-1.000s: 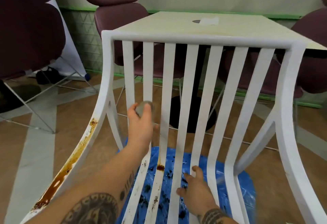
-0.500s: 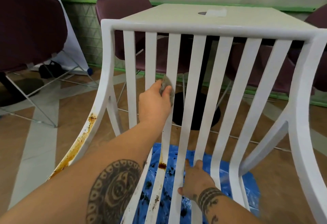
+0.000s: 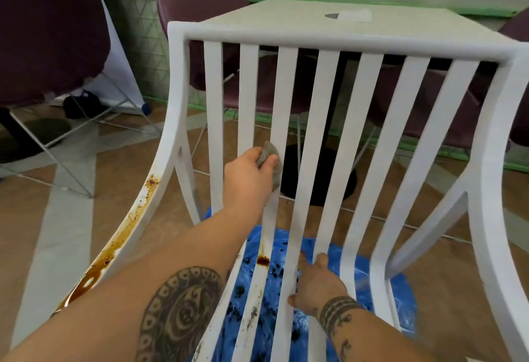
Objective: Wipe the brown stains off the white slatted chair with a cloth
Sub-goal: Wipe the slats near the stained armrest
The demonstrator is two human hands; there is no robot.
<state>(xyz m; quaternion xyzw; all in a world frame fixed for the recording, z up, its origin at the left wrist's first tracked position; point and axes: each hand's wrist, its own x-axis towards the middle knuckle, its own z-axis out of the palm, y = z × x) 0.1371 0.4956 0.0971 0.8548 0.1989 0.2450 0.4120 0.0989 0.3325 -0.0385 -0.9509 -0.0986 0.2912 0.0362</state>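
Right in front of me is the white chair (image 3: pixel 343 44), with 7 long slats going up its back. My left hand (image 3: pixel 246 178) holds a small grey cloth (image 3: pixel 270 151), with my fingers and thumb curled around it. The cloth is pressed on the 3rd slat from the left, about halfway up. My right hand (image 3: pixel 317 284) is lower down and grips one of the middle slats.

Brown stains (image 3: pixel 126 230) run down the chair's left side rail. 1 small brown spot (image 3: pixel 262 260) sits on the 3rd slat, well below the cloth. Some little dark specks are on the slats near the bottom.

Under the chair, a blue sheet (image 3: pixel 398 293) lies on the floor with dark bits on it. Behind the chair is a pale table (image 3: pixel 286 18), with purple chairs (image 3: pixel 200 1) around it.
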